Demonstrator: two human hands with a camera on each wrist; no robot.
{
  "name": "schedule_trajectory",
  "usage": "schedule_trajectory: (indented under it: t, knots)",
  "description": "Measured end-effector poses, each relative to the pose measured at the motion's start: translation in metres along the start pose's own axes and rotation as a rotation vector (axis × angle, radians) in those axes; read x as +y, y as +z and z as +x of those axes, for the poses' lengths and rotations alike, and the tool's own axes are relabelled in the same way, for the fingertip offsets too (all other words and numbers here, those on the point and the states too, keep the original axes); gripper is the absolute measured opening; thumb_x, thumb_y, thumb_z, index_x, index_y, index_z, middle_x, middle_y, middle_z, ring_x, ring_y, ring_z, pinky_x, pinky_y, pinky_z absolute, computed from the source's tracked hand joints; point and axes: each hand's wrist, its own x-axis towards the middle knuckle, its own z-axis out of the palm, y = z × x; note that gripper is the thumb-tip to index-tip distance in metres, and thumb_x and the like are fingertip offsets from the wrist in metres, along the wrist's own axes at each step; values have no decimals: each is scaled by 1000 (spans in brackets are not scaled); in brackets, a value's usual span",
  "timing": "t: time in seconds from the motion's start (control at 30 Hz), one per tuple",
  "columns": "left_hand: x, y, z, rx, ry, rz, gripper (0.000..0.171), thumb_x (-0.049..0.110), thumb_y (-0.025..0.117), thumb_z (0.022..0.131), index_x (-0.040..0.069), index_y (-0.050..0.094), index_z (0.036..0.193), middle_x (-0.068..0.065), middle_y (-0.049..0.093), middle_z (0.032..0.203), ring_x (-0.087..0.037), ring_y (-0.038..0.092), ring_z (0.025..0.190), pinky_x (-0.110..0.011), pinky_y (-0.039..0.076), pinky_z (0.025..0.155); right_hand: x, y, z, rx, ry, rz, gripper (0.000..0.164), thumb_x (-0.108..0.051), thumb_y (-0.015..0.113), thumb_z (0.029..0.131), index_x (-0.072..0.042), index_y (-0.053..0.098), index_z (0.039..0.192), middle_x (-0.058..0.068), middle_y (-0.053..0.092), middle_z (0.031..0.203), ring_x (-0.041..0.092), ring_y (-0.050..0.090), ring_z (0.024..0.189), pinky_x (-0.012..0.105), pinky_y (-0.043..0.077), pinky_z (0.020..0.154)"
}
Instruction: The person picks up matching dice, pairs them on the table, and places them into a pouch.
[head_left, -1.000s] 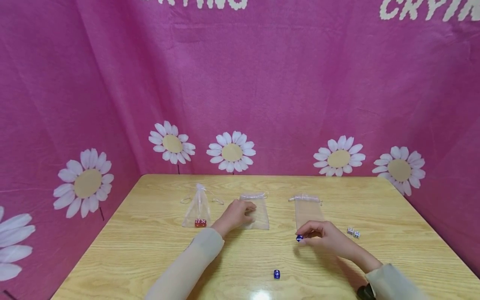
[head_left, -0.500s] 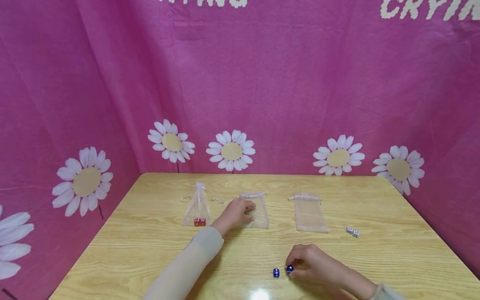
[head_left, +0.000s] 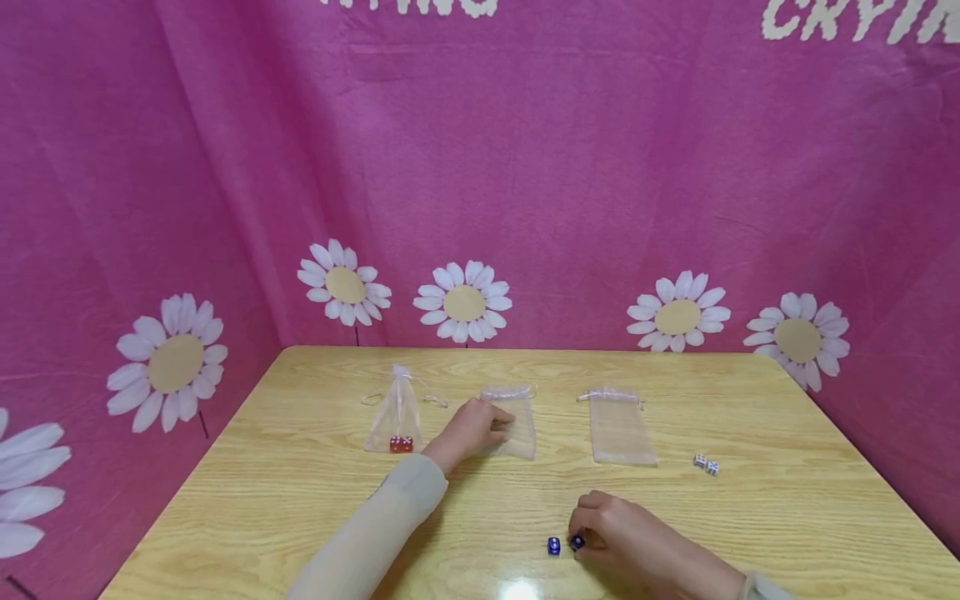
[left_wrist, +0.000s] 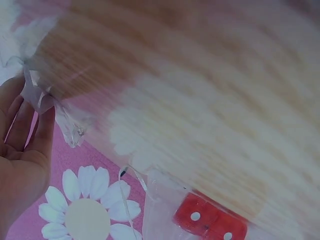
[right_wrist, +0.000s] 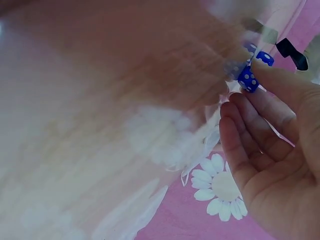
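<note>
Three sheer organza drawstring bags lie in a row across the table in the head view. My left hand [head_left: 468,432] lies over the left side of the middle organza bag [head_left: 519,429]; in the left wrist view its fingertips pinch the bunched sheer fabric [left_wrist: 37,95]. My right hand [head_left: 618,537], nearer the front, holds a blue die [head_left: 577,542] between thumb and fingertips, low at the tabletop. A second blue die [head_left: 553,546] sits just left of it. White-dotted blue dice [right_wrist: 248,79] show at the thumb in the right wrist view.
Inside the left organza bag [head_left: 393,412] lie two red dice [head_left: 401,444]. The right organza bag [head_left: 621,429] lies flat. Two white dice [head_left: 706,464] rest farther right. A pink cloth [head_left: 525,167] with daisies hangs behind the wooden table [head_left: 300,500].
My right hand has carried its blue die from below the right bag toward the front left, beside the other blue die. My left hand has stayed at the middle bag, whose lower edge shifted slightly.
</note>
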Motion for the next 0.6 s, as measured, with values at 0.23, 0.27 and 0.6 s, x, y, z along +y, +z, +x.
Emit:
schedule_trajectory:
  t: [0.23,0.27,0.6]
  knots:
    - [-2,-1,-4,45,111,28,11,9,75,84,10,79,95,-4,77,102,-17,72,99,-27,58,88,3,0,0,60,-20,40,8,-20,77,84,-18,72,90,-12,64,90,-6,53,81,16,51,67]
    - [-2,-1,-4,52,128,39,10,9,75,84,10,79,93,-4,77,101,-17,73,99,-27,58,87,5,1,0,88,-49,40,8,-20,77,83,-18,71,89,-12,65,89,-6,54,81,16,51,67]
    - [4,-5,-8,42,127,60,9,7,73,86,8,80,91,-6,78,97,-17,73,94,-26,59,81,15,-4,5,164,-15,250,9,-23,71,90,-14,70,88,-8,67,84,-7,55,76,17,53,64]
